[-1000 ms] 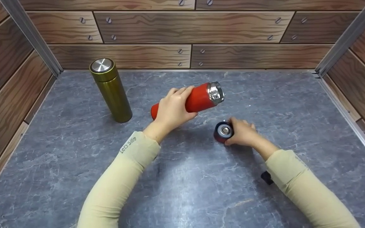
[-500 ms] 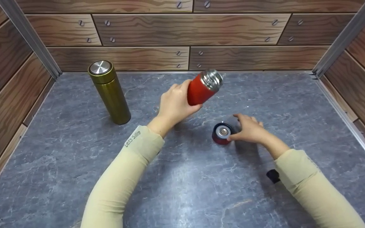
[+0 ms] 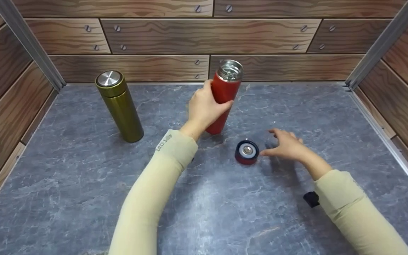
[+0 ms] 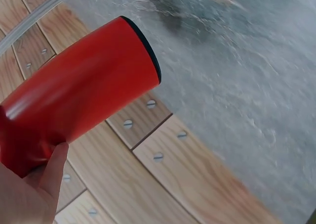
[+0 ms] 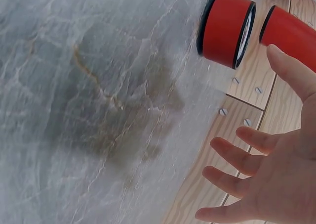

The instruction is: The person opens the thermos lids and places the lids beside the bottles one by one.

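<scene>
My left hand (image 3: 205,108) grips a red thermos bottle (image 3: 226,88) round its middle. The bottle leans slightly, its bare steel neck (image 3: 230,70) uppermost and uncapped. In the left wrist view the black-edged base of the red bottle (image 4: 98,70) shows, with a finger along its side. The red lid (image 3: 247,152) rests upside down on the table, its pale inner face up. My right hand (image 3: 286,146) is spread beside that lid, thumb nearest and a small gap between. The right wrist view shows the lid (image 5: 227,30) apart from the loosely spread fingers (image 5: 237,157).
An olive-green thermos (image 3: 120,109) with a steel-topped cap stands upright at the left. The grey marbled table (image 3: 204,212) is walled by wood-patterned panels (image 3: 204,35) with metal corner rails. A black piece (image 3: 311,199) shows beside the right sleeve.
My left hand has turned the red bottle from nearly lying sideways to nearly upright, mouth up. My right hand has let go of the lid and drawn back to the right.
</scene>
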A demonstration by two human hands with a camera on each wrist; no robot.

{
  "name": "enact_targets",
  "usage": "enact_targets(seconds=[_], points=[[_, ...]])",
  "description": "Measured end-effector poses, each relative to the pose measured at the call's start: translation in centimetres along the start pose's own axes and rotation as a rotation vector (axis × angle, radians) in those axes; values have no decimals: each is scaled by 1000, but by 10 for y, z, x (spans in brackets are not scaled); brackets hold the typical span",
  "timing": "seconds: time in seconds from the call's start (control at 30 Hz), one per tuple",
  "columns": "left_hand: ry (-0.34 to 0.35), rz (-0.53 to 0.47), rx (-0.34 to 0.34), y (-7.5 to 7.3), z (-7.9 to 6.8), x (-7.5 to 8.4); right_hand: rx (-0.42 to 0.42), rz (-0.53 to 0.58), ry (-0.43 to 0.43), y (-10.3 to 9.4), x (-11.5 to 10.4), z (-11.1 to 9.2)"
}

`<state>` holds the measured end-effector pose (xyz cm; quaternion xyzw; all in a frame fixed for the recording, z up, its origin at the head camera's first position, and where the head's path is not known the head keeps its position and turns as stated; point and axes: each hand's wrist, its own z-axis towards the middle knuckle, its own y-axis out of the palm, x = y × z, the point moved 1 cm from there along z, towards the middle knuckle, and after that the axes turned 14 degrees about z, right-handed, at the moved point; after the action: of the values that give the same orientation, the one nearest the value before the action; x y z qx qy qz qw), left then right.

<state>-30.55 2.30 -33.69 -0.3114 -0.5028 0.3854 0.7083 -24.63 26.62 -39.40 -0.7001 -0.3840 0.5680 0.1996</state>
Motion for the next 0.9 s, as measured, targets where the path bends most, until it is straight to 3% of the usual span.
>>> enact_targets(seconds=[0.2,0.53,0.9], points=[[-61,-139,-26,11,9,3,7,17,6,-4,3,-1],[-80,-123,0,31,13,4,18,21,-4,-3,7,-3],[-115,-192,10,42,18,2,9,24,14,-8,12,-2]])
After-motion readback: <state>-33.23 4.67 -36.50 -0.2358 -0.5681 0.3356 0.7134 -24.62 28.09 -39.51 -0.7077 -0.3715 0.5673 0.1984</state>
